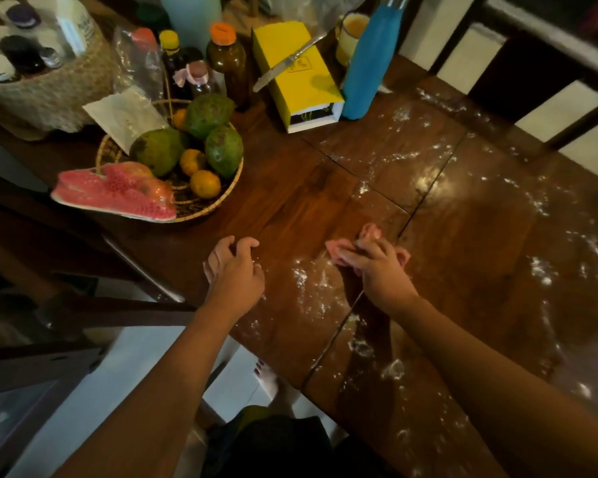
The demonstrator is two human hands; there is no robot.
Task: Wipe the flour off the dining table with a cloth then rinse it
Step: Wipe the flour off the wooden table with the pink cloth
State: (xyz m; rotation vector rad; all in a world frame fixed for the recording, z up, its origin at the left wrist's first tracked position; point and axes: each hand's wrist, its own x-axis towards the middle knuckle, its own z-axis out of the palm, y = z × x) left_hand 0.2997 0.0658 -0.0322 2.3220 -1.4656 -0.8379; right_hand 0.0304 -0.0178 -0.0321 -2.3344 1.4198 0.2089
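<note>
- Pressing on a crumpled pink cloth, our right hand curls its fingers over the fabric, which bunches out beyond the fingertips and beside the thumb.
- The cloth lies on the dark wooden tabletop, not far from its near edge.
- Our left hand is a little to the left, apart from the cloth. Its fingers are loosely curled and hold nothing, and we cannot tell whether it touches the wood.
- White flour lies in streaks between our two hands. More is scattered over the boards to the right and up toward the far edge.
- Farther back on the left stands a round woven fruit basket with large green fruits and small oranges. A pink mesh bag hangs over its near rim.
- Behind the basket stands a brown glass bottle with an orange cap.
- To its right a yellow rectangular box lies flat, with a silver knife resting across its top.
- A tall blue bottle stands upright just beside the box.
- In the far left corner a pale straw basket holds lidded jars.
- A dark-framed chair stands at the far right side.
</note>
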